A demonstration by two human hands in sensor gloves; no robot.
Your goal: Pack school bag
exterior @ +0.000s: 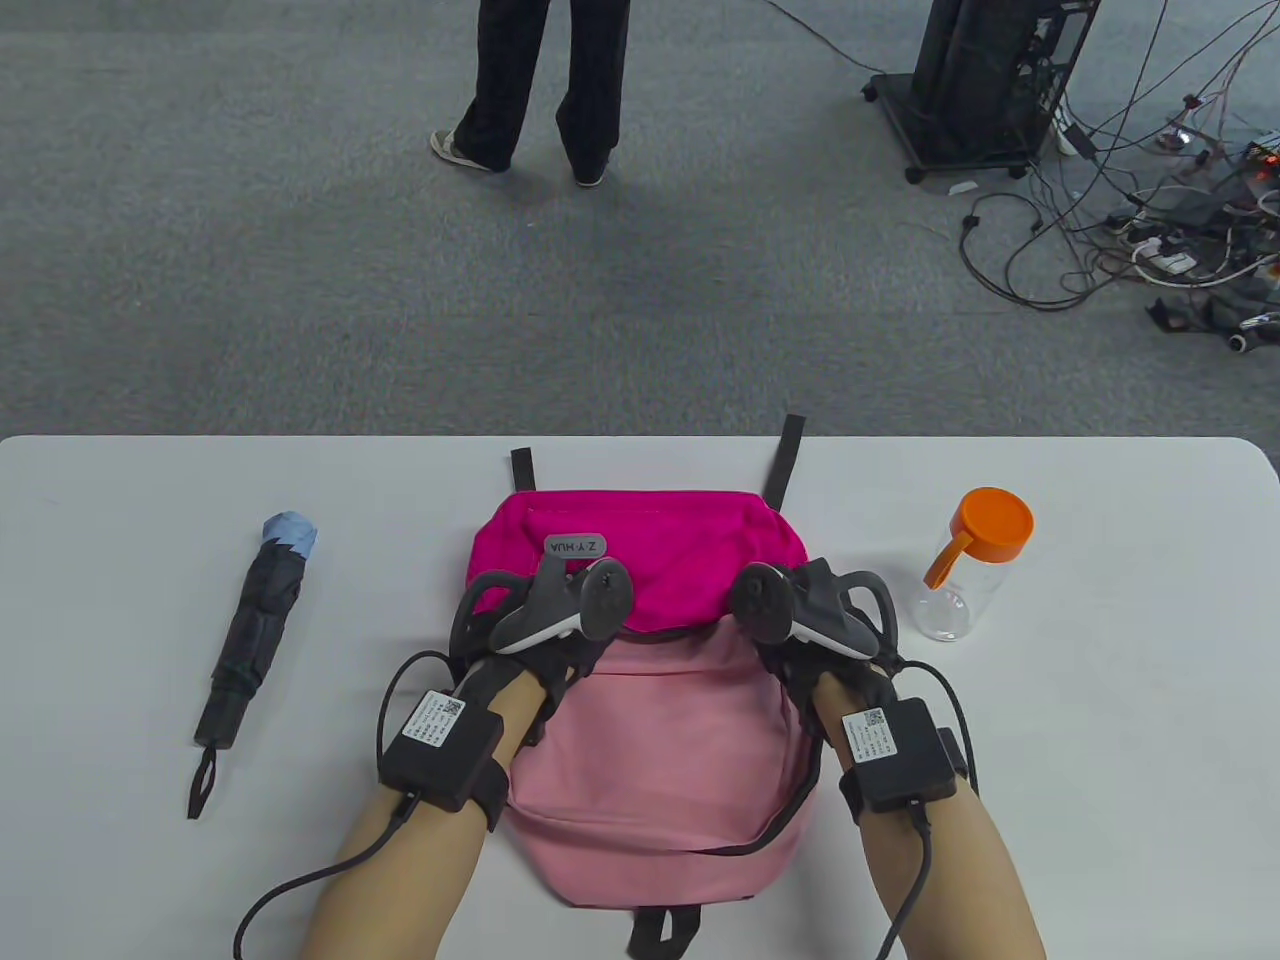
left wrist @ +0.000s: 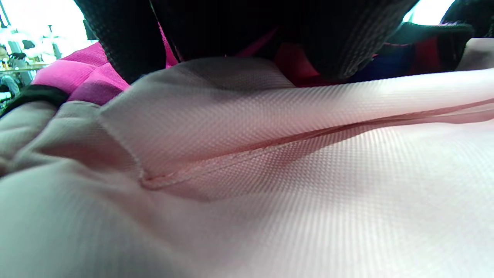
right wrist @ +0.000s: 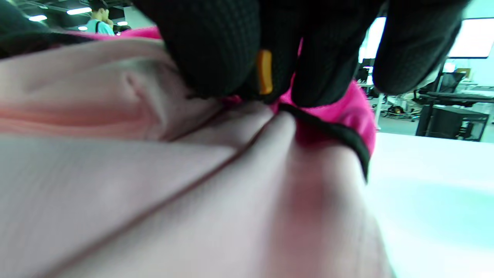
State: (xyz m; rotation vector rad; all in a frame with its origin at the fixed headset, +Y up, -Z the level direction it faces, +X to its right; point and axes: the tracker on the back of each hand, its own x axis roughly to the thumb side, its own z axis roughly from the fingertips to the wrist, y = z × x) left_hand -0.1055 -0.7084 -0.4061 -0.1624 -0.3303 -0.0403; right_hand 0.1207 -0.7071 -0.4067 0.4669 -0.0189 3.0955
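A pink school bag (exterior: 660, 760) lies flat in the middle of the white table (exterior: 1100, 780), its magenta upper part (exterior: 650, 540) facing away from me. My left hand (exterior: 545, 675) grips the light pink front panel at the left end of the opening; in the left wrist view its fingers (left wrist: 339, 38) curl over that panel's edge (left wrist: 270, 116). My right hand (exterior: 800, 670) grips the right end of the opening; in the right wrist view its fingers (right wrist: 216, 46) pinch the fabric by the black trim (right wrist: 339, 135). A folded black umbrella (exterior: 255, 630) lies to the left. A clear bottle with an orange lid (exterior: 965, 570) stands to the right.
The table's far edge runs just beyond the bag, with grey carpet behind it. A person (exterior: 540, 90) stands on the carpet. A black wheeled rack (exterior: 980, 80) and a tangle of cables (exterior: 1180, 220) sit at the far right.
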